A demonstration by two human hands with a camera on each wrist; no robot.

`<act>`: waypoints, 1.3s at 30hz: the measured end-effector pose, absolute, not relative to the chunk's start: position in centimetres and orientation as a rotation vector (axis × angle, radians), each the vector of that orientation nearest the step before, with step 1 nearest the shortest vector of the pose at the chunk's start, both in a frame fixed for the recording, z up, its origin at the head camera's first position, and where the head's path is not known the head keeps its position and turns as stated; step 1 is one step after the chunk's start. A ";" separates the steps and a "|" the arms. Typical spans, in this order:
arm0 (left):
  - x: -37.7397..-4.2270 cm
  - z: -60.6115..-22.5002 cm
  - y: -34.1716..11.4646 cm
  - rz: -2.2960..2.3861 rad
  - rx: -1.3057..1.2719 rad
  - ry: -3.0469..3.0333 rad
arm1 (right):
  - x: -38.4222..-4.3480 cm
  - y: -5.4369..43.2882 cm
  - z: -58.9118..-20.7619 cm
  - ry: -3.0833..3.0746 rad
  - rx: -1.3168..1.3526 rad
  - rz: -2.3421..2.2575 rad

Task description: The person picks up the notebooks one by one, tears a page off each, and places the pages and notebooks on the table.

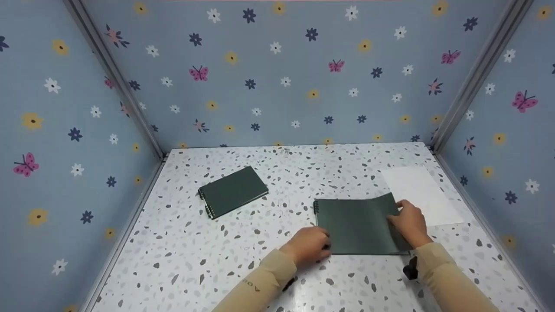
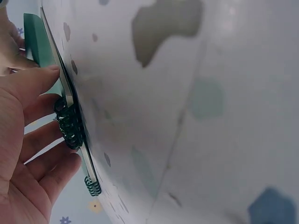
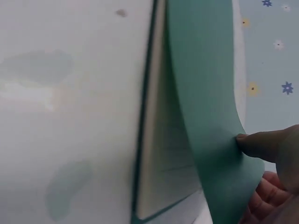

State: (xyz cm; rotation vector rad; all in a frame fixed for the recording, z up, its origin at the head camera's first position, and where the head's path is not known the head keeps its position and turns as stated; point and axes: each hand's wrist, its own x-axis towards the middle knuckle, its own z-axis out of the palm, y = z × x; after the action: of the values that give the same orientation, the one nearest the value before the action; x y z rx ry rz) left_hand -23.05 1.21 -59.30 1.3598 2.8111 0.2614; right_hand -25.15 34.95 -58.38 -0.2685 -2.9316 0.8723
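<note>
Between the thumb and fingers (image 3: 271, 191) of the right hand (image 1: 411, 221), the free right edge of the front cover (image 1: 360, 225) is pinched and held raised and bent; beneath it, pale pages (image 3: 170, 175) are exposed in the right wrist view. The fingers of the left hand (image 1: 307, 245) are spaced apart and slightly bent, rested at the near left corner of the same green notebook (image 1: 331, 212), beside its coil rings (image 2: 70, 126). The notebook is thus placed between both hands, flat on the counter (image 1: 143, 260). Just beyond the right hand, a white sheet (image 1: 418, 190) is laid; farther left, a second green notebook (image 1: 234, 190) is set down closed and angled.
</note>
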 end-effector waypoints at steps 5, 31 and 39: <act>-22.9 -59.4 1.2 0.226 1.371 2.831 | -25.0 34.9 -59.0 -2.970 -0.249 0.786; -25.6 -59.5 1.0 0.232 1.143 2.923 | -24.4 32.1 -58.8 -3.311 0.350 0.748; -27.9 -59.4 1.4 0.120 1.021 3.024 | -27.5 30.9 -58.6 -3.319 0.274 0.740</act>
State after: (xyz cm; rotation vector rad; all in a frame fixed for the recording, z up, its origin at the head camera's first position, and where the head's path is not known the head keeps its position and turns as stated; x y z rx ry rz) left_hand -27.92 1.42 -59.39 1.0209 3.0240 0.1205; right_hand -27.46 30.95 -58.64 0.2739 -3.3188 0.7399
